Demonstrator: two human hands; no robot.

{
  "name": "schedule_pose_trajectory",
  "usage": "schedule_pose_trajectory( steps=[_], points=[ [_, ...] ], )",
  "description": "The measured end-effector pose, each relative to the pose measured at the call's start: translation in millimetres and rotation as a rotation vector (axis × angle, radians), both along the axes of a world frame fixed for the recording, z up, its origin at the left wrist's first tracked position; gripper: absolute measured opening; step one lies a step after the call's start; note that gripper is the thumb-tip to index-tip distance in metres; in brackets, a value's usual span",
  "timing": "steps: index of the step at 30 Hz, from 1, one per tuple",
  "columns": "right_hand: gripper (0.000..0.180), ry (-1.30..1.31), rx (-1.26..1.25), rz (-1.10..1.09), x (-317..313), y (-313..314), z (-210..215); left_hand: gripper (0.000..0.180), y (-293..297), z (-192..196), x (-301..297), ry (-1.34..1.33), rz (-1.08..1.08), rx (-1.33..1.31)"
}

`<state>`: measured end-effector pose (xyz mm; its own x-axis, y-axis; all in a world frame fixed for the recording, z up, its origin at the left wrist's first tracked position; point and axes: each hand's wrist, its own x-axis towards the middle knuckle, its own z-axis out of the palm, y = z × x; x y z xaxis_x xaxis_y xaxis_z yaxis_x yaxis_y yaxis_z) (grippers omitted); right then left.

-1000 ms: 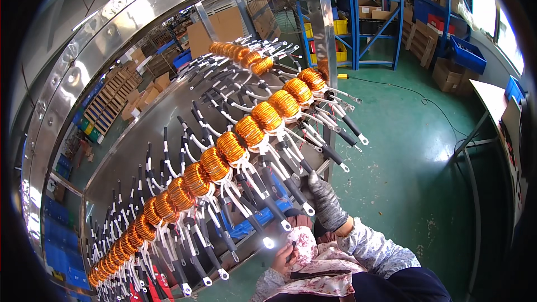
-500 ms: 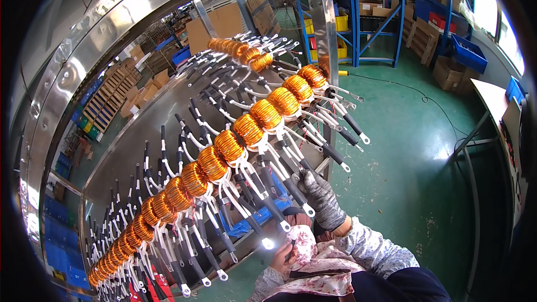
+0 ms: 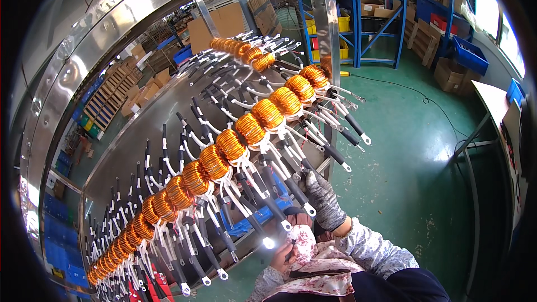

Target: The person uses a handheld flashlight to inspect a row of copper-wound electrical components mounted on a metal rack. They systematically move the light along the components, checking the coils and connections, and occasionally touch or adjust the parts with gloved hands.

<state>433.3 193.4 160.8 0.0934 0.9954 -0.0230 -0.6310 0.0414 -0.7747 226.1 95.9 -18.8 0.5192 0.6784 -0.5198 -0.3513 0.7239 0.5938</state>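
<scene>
Blue steel shelving (image 3: 386, 17) loaded with yellow and red bins (image 3: 342, 22) lines a green workshop floor (image 3: 414, 151), with cardboard boxes (image 3: 447, 72) stacked beside a blue crate (image 3: 469, 55).

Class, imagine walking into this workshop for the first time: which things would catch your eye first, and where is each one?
A long diagonal row of copper-orange wound coils runs from lower left to upper centre along a shiny metal rack, each with black-sleeved leads fanning out. At lower centre the right hand, in a grey glove, touches those leads, while the left hand holds a small lit torch. Blue shelving stands upper right.
</scene>
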Motion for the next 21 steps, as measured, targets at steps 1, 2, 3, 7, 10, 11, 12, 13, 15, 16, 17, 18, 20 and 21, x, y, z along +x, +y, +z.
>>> schedule_pose_trajectory(
  steps=[1,2,3,7,10,11,12,13,15,16,17,18,20,21],
  points=[
    [0.036,0.01,-0.006,0.002,-0.1,-0.5,1.6,0.021,0.0,-1.2,-0.2,-0.006,0.002,-0.007],
    [0.036,0.019,-0.012,0.004,-0.2,-1.0,3.2,0.021,-0.1,-3.7,-0.7,-0.012,0.003,-0.014],
    [0.035,0.029,-0.019,0.006,-0.5,-1.4,3.8,0.021,-0.2,-4.0,-0.7,-0.017,0.005,-0.022],
    [0.033,0.007,-0.019,-0.031,-1.8,0.3,2.8,0.021,-0.1,-0.7,0.7,-0.013,0.008,-0.015],
    [0.033,-0.022,-0.025,-0.079,-4.0,0.6,12.1,0.022,-0.6,0.8,3.4,0.026,0.014,-0.004],
    [0.033,-0.015,-0.047,-0.094,-4.8,1.1,15.7,0.023,-0.2,-1.1,2.7,0.029,0.007,-0.004],
    [0.032,-0.008,-0.071,-0.103,-5.8,1.6,19.5,0.023,-0.8,-2.4,1.6,0.032,0.004,-0.006],
    [0.032,-0.002,-0.077,-0.06,-3.2,1.9,25.5,0.023,-1.3,-3.3,0.8,0.034,0.009,-0.004],
    [0.031,0.007,-0.087,0.019,5.1,1.1,41.7,0.023,-1.3,-3.9,0.9,0.036,0.013,0.001],
    [0.029,-0.01,-0.1,0.007,5.7,0.0,45.8,0.023,-0.8,-4.5,1.0,0.04,0.006,-0.006],
    [0.026,-0.026,-0.112,-0.005,5.5,-0.9,49.1,0.022,-0.4,-5.6,0.4,0.043,-0.001,-0.013],
    [0.024,-0.044,-0.126,-0.016,6.0,-1.2,50.9,0.022,-0.7,-6.4,0.6,0.045,-0.006,-0.021],
    [0.022,-0.161,-0.117,0.029,8.5,-0.9,52.3,0.022,-1.0,-7.0,0.7,0.029,0.004,-0.005],
    [0.022,-0.218,-0.111,0.053,8.8,-0.7,53.1,0.022,-1.3,-7.1,0.3,0.023,0.01,0.004]
  ],
)
